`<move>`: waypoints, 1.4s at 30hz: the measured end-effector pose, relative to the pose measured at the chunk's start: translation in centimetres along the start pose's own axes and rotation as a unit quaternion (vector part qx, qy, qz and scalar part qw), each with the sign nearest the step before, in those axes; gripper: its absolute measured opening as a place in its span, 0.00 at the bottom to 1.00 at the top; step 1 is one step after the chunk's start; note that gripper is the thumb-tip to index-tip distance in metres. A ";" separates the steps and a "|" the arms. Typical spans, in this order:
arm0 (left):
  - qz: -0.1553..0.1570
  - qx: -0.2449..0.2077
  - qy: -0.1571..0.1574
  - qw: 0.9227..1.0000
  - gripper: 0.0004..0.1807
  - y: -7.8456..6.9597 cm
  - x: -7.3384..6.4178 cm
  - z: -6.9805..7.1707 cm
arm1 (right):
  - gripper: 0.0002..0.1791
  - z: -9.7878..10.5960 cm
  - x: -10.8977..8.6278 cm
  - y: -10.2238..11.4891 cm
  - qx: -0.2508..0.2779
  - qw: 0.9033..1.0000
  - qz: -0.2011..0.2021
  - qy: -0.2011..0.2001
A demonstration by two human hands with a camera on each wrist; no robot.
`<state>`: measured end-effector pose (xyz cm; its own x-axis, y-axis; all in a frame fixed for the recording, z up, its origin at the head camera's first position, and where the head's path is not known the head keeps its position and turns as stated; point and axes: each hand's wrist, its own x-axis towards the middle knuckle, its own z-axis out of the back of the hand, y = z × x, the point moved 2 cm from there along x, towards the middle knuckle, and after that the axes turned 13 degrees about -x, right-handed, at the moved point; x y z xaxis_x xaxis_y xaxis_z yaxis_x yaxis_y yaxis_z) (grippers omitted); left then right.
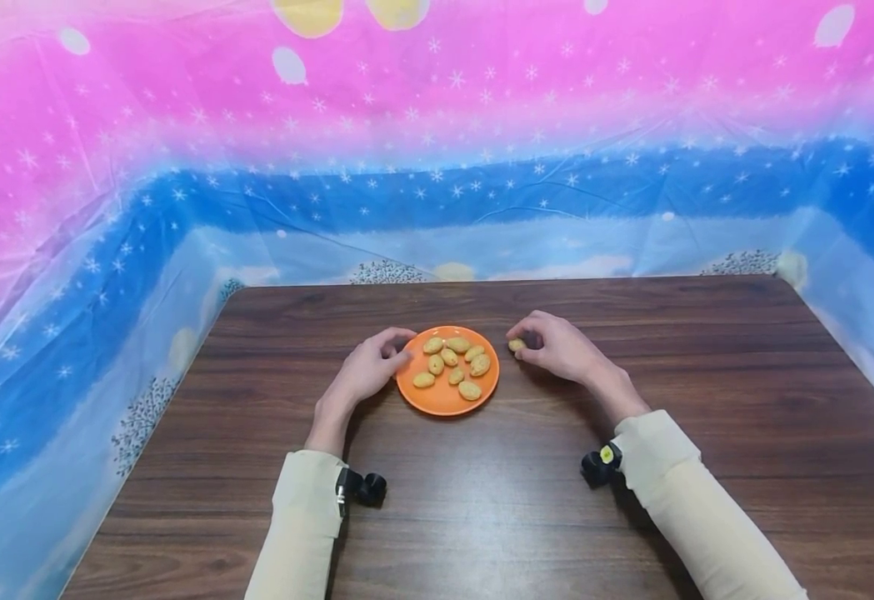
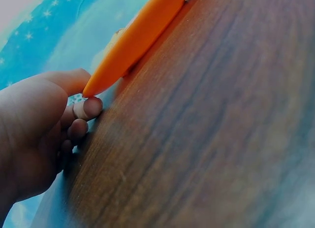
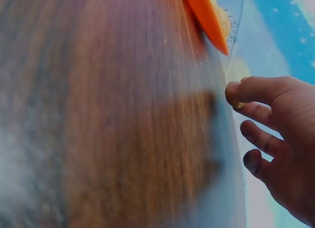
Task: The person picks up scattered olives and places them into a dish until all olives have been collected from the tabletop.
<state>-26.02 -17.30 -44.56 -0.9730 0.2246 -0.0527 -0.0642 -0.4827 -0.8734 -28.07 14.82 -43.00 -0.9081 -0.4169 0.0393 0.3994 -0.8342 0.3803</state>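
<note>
An orange plate (image 1: 437,402) lies on the table with several small yellowish-brown potatoes (image 1: 470,390) spread over it. My left hand (image 1: 365,367) holds the plate's left rim; in the left wrist view the thumb lies over the plate edge (image 2: 133,43) and fingertips sit just below it. To the right of the plate, my right hand (image 1: 564,346) pinches one more small potato (image 1: 516,344) between thumb and index finger. From the right wrist, only a sliver of this potato (image 3: 238,105) shows behind the thumb, and the other fingers are spread loosely. It is apart from the plate.
Beneath everything is a dark brown wood-grain table (image 1: 451,517), its far edge a short way beyond the plate. A pink and blue snowflake-patterned cloth (image 1: 437,183) hangs behind and at both sides. Small black cameras (image 1: 371,489) are worn at both cuffs.
</note>
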 end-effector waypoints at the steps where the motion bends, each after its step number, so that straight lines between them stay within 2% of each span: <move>1: 0.001 0.000 0.001 1.000 0.20 0.0 0.0 0.0 | 0.15 0.0 -0.1 0.1 0.001 1.000 0.003 -0.001; 13: -0.001 0.001 0.001 1.000 0.20 0.0 0.1 0.0 | 0.14 0.7 -0.5 3.0 -0.004 0.997 0.068 -0.019; 25: -0.004 -0.001 0.002 1.000 0.20 -0.1 0.1 -0.1 | 0.15 0.0 -0.5 6.5 0.021 0.992 0.121 -0.005; 32: -0.008 -0.001 0.004 1.000 0.20 0.0 0.1 0.0 | 0.14 -0.8 -0.1 8.3 0.004 0.990 0.142 0.009; 42: -0.009 -0.003 0.003 1.000 0.20 0.2 0.1 -0.1 | 0.13 -2.0 0.2 10.7 -0.037 0.980 0.194 0.020</move>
<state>-26.15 -17.32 -44.76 -0.9704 0.2380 -0.0406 -0.0797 -0.4745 -0.8766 -23.69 5.10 -40.80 -0.6813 -0.7202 0.1309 0.7228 -0.6337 0.2755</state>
